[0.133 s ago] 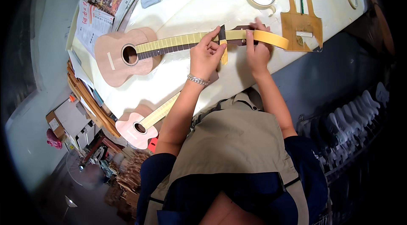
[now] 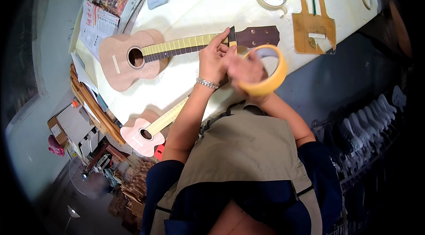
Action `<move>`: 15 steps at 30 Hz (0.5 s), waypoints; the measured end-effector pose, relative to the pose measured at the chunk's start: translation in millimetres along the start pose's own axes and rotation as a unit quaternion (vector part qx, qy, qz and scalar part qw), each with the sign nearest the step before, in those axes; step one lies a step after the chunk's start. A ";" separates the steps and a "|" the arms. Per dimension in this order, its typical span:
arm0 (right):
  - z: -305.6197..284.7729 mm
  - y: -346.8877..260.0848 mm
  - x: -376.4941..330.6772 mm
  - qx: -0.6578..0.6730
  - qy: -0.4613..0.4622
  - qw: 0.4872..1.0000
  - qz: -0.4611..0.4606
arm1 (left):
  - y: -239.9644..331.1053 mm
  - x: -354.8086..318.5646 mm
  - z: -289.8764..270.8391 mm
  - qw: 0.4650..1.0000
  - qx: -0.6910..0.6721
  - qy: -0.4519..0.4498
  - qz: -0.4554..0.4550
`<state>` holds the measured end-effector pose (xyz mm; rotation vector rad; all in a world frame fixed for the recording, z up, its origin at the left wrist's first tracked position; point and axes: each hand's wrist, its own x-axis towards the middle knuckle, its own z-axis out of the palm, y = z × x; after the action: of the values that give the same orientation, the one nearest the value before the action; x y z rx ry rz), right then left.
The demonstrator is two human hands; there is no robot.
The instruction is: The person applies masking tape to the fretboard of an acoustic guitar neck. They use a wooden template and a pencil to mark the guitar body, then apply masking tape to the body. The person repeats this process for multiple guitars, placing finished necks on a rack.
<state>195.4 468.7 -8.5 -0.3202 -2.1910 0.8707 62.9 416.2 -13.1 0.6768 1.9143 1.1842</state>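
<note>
1. Since the earlier frame, our right hand (image 2: 245, 69) has swung in from the headstock (image 2: 261, 36) to just beside our left hand (image 2: 213, 60), bringing the yellow tape roll (image 2: 280, 75) with it and baring the headstock.
2. We have that roll by its left side, fingers closed on it; blur hides how tightly. Our left fingers bend onto the neck by a black strip (image 2: 232, 34), thumb close to them; we cannot tell whether they pinch anything.
3. Under our left hand, the ukulele (image 2: 177, 44) lies face up across the white-covered table (image 2: 195, 9). Its body is bare, pinkish-brown wood with a dark-ringed soundhole (image 2: 135, 57) and a pale bar. Yellow covers much of the fretboard, crossed by frets, leaving a dark lower edge; the headstock is dark brown with small holes.
4. Nearer us sits a second ukulele (image 2: 142, 144), paler, partly behind our left forearm.
5. Beyond lie another tape roll (image 2: 262, 2), a tan template (image 2: 327, 27) and a grey block (image 2: 158, 0).
</note>
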 end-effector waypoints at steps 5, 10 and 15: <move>1.9 -6.1 16.4 0.231 0.182 0.940 0.175 | -17.0 -5.9 -43.8 0.868 0.291 0.025 0.401; 6.8 -5.8 22.4 0.337 0.257 0.867 0.262 | -25.7 -25.8 -69.7 0.954 0.147 0.030 0.259; 12.4 -21.8 22.4 0.399 0.238 0.821 0.332 | 13.7 -38.8 -9.6 0.943 -0.331 0.022 -0.017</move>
<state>171.7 457.0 12.5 -0.7903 -1.0804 1.7672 77.3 387.8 14.8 0.2487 1.4092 1.7027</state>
